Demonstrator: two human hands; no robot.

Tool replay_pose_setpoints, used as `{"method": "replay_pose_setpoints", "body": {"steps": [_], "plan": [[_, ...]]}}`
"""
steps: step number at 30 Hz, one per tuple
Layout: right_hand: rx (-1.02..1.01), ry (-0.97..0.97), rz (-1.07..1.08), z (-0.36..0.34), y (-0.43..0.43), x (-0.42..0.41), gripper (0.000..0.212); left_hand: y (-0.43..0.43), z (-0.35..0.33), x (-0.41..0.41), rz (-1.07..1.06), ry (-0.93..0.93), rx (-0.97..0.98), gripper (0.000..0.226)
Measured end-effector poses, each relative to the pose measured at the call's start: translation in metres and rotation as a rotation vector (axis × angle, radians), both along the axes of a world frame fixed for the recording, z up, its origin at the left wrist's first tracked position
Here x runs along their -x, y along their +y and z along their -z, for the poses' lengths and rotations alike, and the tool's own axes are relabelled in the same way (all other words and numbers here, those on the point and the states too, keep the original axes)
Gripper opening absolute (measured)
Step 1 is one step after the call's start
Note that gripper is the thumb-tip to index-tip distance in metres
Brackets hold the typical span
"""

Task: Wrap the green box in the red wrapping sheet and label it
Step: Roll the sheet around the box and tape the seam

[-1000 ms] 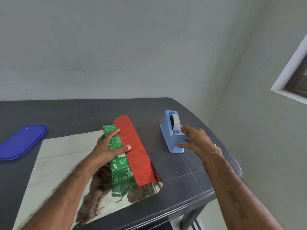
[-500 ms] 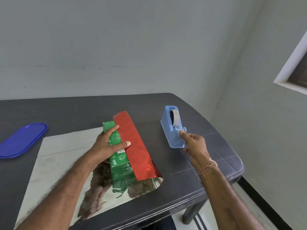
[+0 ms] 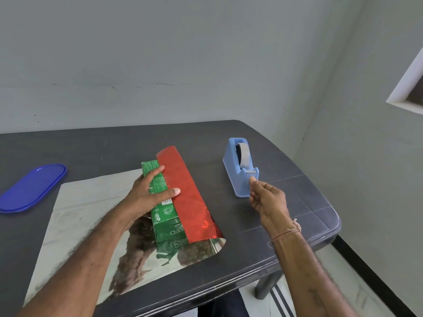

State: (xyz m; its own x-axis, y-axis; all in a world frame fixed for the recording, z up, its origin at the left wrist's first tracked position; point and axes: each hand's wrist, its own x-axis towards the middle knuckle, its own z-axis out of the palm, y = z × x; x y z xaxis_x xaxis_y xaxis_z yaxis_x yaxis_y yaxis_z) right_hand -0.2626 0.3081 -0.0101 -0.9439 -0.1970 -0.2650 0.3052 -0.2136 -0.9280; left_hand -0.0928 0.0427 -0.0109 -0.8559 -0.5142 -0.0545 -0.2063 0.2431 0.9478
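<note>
- The left hand (image 3: 146, 193) presses on the green box (image 3: 164, 216) with fingers straight, its thumb pinning the red wrapping sheet (image 3: 187, 197), which is folded over the box's right side.
- The right hand (image 3: 267, 197), right of the box, curls its fingers at the tape dispenser (image 3: 238, 177); I cannot tell if it grips tape.
- A blue lid (image 3: 32, 186) lies well left of the box.

The left hand (image 3: 148, 193) lies across the green printed cardboard box (image 3: 164, 216) and covers its middle, and the folded red foil wrapping sheet (image 3: 185, 191) hides its right side. The box's small print is unreadable. The left edge clips the blue oval plastic lid (image 3: 32, 186). Whether the right hand (image 3: 267, 197) pinches tape at the light-blue plastic tape dispenser (image 3: 240, 179) cannot be told.
</note>
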Motion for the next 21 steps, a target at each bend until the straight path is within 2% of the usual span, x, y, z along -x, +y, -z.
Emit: {"method": "replay_pose_setpoints", "body": {"steps": [4,7,10,16,21], "plan": [[0.018,-0.032,0.018,0.005,-0.002,-0.004,0.022,0.0,0.0,0.0,-0.002,-0.007,-0.006,0.096],[0.006,0.024,0.05,0.008,-0.004,-0.006,0.017,-0.003,0.002,0.0,0.0,-0.013,-0.019,0.098],[-0.047,0.073,0.094,0.012,-0.01,-0.005,0.017,-0.005,0.003,0.0,0.005,-0.017,-0.012,0.104],[-0.077,0.103,0.171,0.02,-0.015,-0.004,0.018,-0.002,0.001,0.001,0.014,-0.008,-0.01,0.101],[-0.19,0.11,0.204,0.025,-0.014,-0.011,0.015,0.0,0.0,-0.001,0.02,-0.005,-0.008,0.1]]}}
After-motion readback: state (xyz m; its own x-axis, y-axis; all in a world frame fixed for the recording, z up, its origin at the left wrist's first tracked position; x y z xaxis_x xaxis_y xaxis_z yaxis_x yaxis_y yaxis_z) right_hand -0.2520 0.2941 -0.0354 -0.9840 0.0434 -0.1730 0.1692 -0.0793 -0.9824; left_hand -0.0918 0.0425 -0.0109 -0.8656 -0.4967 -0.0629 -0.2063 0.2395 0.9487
